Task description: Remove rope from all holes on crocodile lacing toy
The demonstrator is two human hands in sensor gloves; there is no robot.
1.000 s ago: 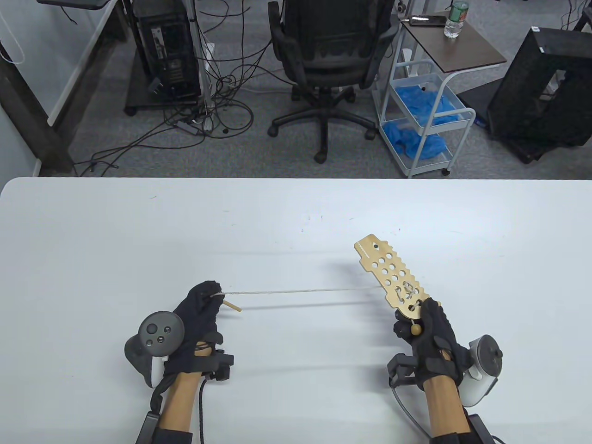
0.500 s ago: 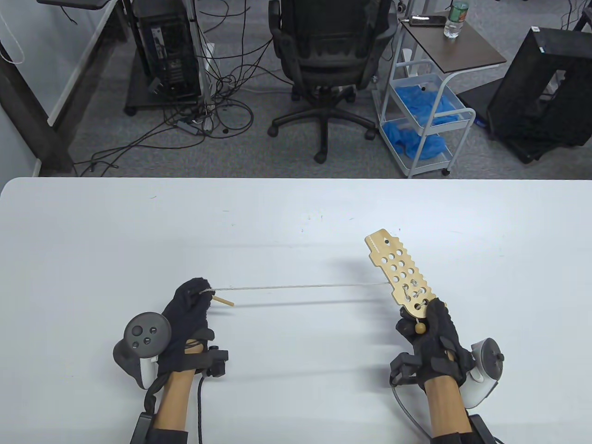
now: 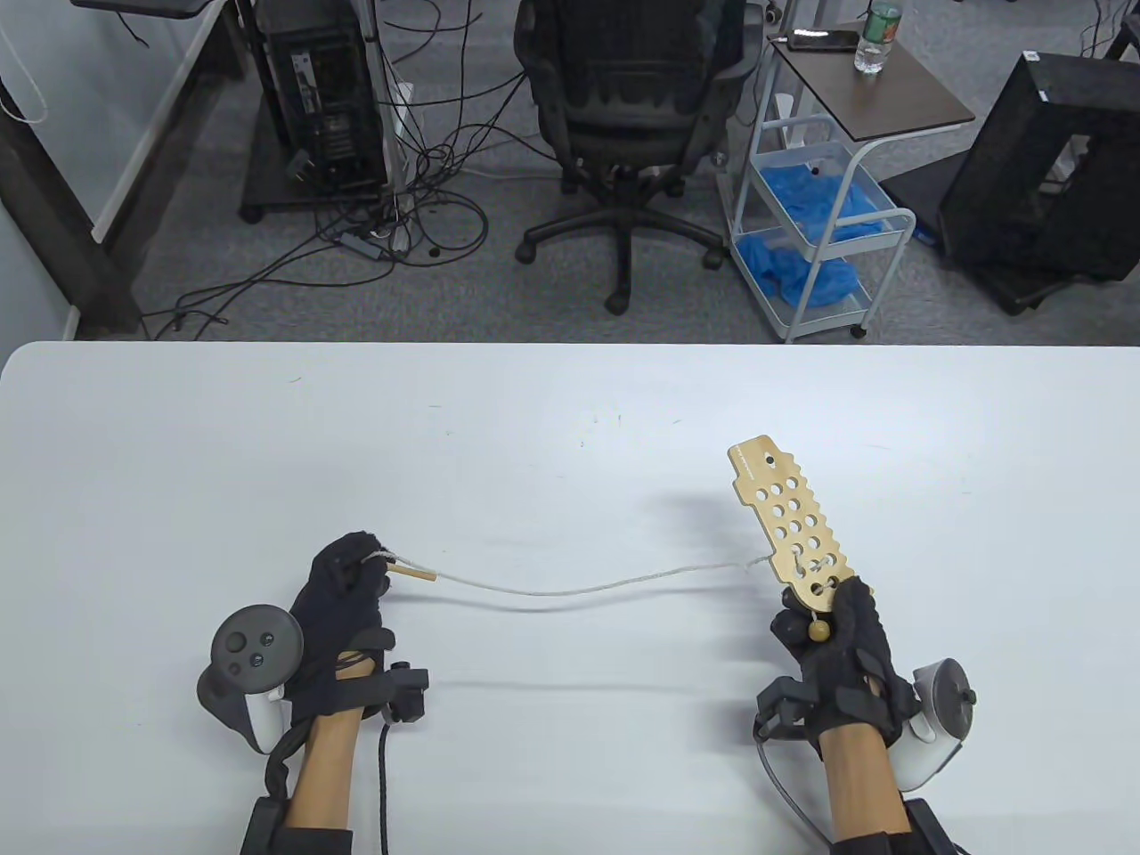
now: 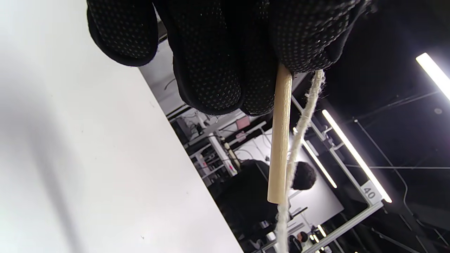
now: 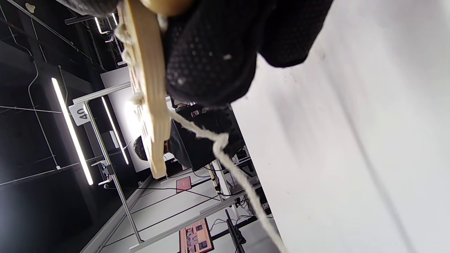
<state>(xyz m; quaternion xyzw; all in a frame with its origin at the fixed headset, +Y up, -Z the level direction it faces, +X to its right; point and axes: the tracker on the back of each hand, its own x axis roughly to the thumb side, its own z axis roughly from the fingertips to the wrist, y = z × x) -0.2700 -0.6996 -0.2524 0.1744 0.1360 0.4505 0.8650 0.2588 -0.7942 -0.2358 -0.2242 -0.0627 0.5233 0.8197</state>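
Now crocodile board [image 3: 792, 521] long axis away, slightly leftward, clasped by right hand [image 3: 837, 637]; left hand [image 3: 343, 592] pinching rope's [image 3: 570, 588] stick [image 3: 411, 571].

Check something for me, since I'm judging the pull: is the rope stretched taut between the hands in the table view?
No: the rope sags in a curve between the left hand and the crocodile board.

crocodile toy [image 3: 797, 525] tail end under fingers [image 3: 842, 614], laced holes perhaps two
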